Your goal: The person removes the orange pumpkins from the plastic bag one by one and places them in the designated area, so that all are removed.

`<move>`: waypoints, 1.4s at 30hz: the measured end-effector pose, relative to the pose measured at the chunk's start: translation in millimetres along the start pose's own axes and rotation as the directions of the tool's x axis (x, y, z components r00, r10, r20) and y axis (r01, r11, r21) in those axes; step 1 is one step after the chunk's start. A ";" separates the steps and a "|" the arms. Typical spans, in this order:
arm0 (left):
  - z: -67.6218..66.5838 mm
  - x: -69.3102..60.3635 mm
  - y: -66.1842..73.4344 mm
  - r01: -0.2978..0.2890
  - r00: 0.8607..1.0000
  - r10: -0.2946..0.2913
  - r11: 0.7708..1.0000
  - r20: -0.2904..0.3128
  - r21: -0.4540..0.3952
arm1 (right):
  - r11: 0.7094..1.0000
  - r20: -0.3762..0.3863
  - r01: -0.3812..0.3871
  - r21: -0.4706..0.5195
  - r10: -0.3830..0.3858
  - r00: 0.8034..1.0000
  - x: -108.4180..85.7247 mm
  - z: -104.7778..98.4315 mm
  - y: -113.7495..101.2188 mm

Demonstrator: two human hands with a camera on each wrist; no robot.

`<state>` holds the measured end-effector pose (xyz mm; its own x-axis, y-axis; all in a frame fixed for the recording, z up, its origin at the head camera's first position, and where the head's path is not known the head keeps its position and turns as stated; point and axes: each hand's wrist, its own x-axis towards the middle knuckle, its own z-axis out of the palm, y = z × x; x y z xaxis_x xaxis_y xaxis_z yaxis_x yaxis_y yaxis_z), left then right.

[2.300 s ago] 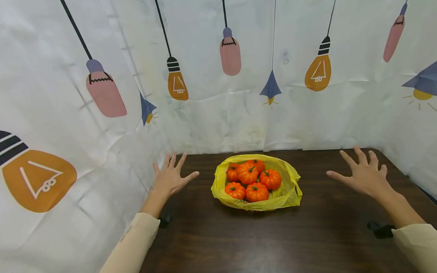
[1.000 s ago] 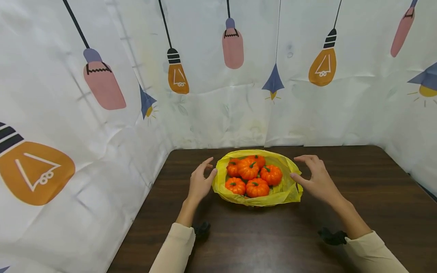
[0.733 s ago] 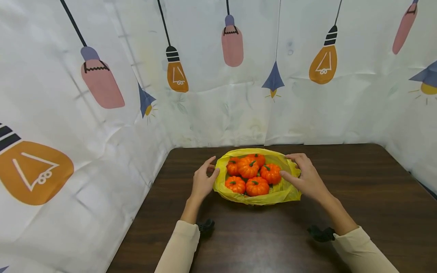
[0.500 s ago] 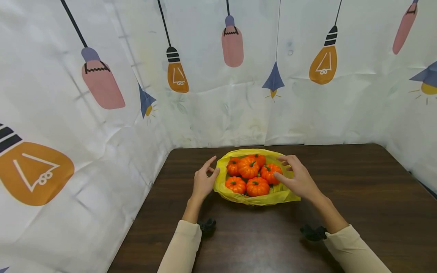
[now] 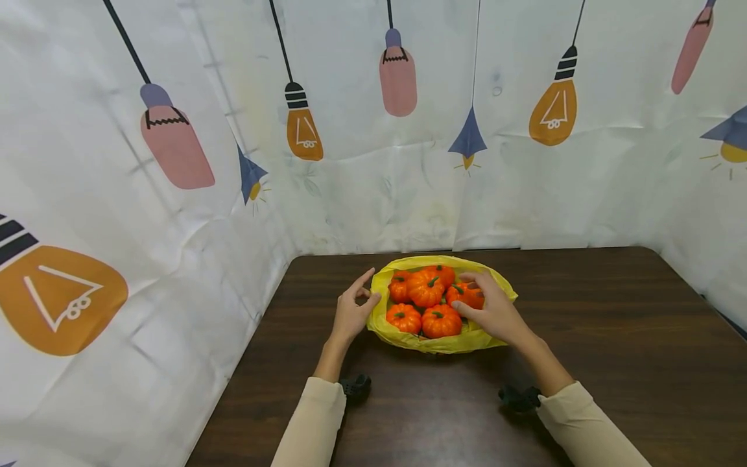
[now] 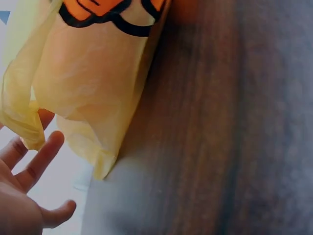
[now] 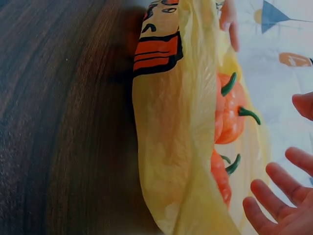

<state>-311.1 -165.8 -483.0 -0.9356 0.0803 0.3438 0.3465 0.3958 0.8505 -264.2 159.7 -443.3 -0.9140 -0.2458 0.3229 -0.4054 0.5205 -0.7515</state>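
An open yellow plastic bag [image 5: 478,340] stands on the table, with several small orange pumpkins [image 5: 426,290] with green stems inside. My left hand [image 5: 350,316] is at the bag's left rim, its thumb and fingers apart. In the left wrist view, some of its fingertips are partly behind a loose flap of the bag [image 6: 93,93]. My right hand [image 5: 498,316] reaches over the right rim, thumb and fingers spread about the rightmost pumpkin [image 5: 465,296]. In the right wrist view, these fingers [image 7: 271,193] are spread, and a gap shows between them and the visible pumpkins [image 7: 230,112].
The dark wooden table [image 5: 432,415] reaches out around the bag. A white cloth [image 5: 373,207] printed with lamps and bulbs hangs behind and at the sides. Black bands [image 5: 356,388] sit at both wrists. An orange and black print shows on the bag's outside.
Both hands have come inward from wide apart beside the bag. The right hand has moved left over the rim to the rightmost pumpkin. The left hand has moved to the left rim.
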 end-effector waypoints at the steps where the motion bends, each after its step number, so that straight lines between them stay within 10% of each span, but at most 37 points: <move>1: -0.3 0.6 -0.4 -0.008 1.000 0.008 1.000 0.005 -0.019 | 1.000 0.001 -0.009 -0.006 0.009 1.000 0.6 0.5 0.8; 23: 0.9 10.0 2.9 0.023 0.996 -0.010 0.990 0.090 -0.141 | 0.988 0.076 -0.123 -0.094 0.131 0.989 9.3 -1.3 22.5; 42: -13.2 11.2 -7.7 0.027 0.943 0.045 0.977 0.329 -0.212 | 0.978 0.148 -0.133 -0.161 0.157 0.976 10.4 1.2 44.8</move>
<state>-323.3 -180.0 -480.5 -0.8891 0.3946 0.2319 0.3275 0.1947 0.9246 -291.9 179.5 -474.4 -0.9536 -0.2794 0.1119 -0.2776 0.6733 -0.6853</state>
